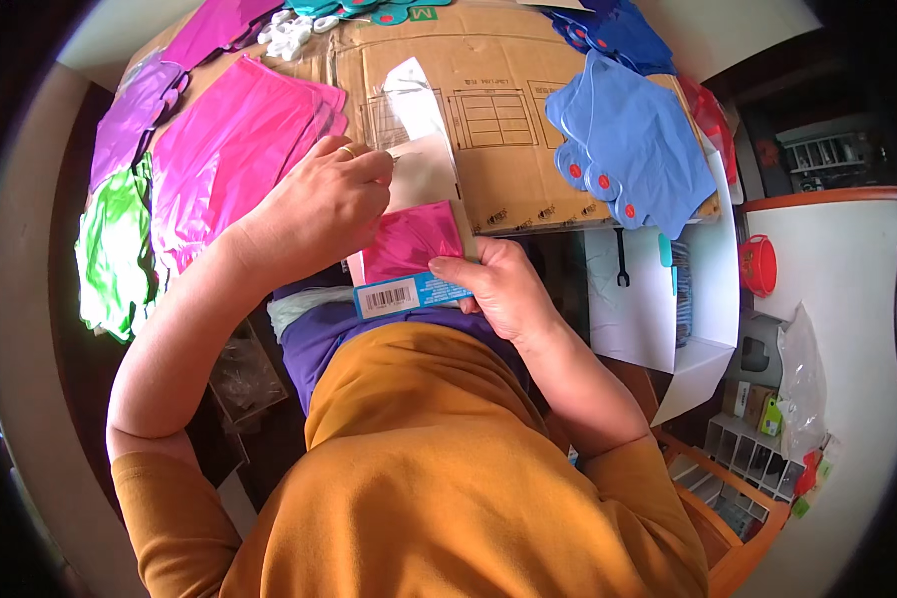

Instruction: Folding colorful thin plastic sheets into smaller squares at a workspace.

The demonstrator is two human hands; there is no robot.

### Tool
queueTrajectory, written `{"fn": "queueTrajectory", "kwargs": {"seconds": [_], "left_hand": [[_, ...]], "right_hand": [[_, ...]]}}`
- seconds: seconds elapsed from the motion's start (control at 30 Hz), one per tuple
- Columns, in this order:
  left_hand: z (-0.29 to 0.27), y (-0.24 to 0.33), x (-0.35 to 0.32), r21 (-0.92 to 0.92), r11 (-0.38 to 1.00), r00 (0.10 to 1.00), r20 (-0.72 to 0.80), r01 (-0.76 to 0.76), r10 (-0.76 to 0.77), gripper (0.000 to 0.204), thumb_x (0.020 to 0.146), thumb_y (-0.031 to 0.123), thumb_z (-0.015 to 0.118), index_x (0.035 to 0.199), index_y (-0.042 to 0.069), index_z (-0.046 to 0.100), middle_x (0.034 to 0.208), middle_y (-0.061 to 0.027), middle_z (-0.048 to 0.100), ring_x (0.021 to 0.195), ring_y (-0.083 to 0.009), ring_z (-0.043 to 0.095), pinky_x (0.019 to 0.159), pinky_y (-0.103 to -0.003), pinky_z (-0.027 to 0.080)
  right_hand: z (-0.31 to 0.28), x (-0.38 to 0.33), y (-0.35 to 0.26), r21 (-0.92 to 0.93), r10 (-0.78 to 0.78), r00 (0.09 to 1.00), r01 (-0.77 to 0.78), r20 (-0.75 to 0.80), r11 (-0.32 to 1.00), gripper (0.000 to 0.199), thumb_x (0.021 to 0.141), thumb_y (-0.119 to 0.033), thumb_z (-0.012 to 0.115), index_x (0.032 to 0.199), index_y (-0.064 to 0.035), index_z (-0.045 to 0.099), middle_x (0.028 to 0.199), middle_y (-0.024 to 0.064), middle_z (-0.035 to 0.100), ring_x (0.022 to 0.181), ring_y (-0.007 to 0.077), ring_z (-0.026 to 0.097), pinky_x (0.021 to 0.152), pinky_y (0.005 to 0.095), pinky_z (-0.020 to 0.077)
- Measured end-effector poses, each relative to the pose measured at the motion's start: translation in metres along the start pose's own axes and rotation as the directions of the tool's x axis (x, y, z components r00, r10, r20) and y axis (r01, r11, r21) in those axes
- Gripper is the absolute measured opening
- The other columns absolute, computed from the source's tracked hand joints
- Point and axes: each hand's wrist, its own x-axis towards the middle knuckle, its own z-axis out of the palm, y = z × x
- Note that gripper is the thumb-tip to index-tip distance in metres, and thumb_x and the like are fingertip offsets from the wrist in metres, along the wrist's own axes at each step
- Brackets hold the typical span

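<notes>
We are sliding a folded magenta foil balloon [409, 242] into a clear cellophane sleeve [419, 110] backed by a pale card insert [427, 171], the pack held up between our chest and the flattened brown cardboard sheet [488, 100] that covers the table. To do this well, we judge that the sleeve's mouth should be kept spread and the foil fed in flat and square to the card, so that no corner catches or creases.

Our left hand [319, 204] is closed in a pinch, thumb and fingertips pressed together on the top edge of the card and sleeve near its opening; a ring shows on one finger. Our right hand [503, 289] is closed around the lower right corner of the pack, thumb lying across the front just above the blue header strip with a barcode label [409, 295].

To the left lie pink foil balloons [234, 149], purple ones [135, 120] and a green one [115, 249]; a stack of blue foil balloons [633, 149] sits on the right of the cardboard.
</notes>
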Motion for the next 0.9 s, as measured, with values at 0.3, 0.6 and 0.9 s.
{"fn": "queueTrajectory", "kwargs": {"seconds": [0.3,0.6,0.9], "left_hand": [[-0.020,0.001,0.006,-0.130,0.982,0.979,0.170,0.136,-0.113,0.007,0.071,0.004,0.069,0.071,0.004,0.062,0.091,-0.0090,0.060,0.099,-0.0267,0.059,0.096,-0.038,0.042],[-0.004,0.026,-0.031,-0.466,0.776,0.771,-0.262,0.425,-0.580,0.016,0.084,0.011,0.069,0.075,0.000,0.062,0.078,-0.0117,0.059,0.064,-0.0254,0.057,0.060,-0.035,0.046],[0.055,0.108,-0.073,-0.665,-0.714,0.637,0.458,-0.219,-0.621,0.039,0.096,0.022,0.063,0.128,0.000,0.054,0.117,-0.0101,0.066,0.104,-0.0185,0.065,0.092,-0.036,0.052]], "right_hand": [[0.010,-0.004,0.001,0.006,0.001,1.000,-0.001,-0.023,1.000,0.016,0.087,-0.023,0.074,0.091,-0.0075,0.071,0.077,-0.0026,0.066,0.059,0.0033,0.051,0.051,0.0199,0.0404],[0.006,0.006,0.011,0.158,0.012,1.000,-0.010,-0.017,0.987,0.013,0.090,-0.019,0.071,0.095,-0.0077,0.070,0.078,-0.0030,0.066,0.060,0.0025,0.053,0.050,0.0189,0.0416],[0.006,-0.019,0.007,0.048,0.114,0.988,-0.119,0.105,0.992,0.011,0.088,-0.017,0.073,0.091,-0.0069,0.069,0.078,-0.0018,0.067,0.057,0.0015,0.053,0.047,0.0171,0.0407]]}}
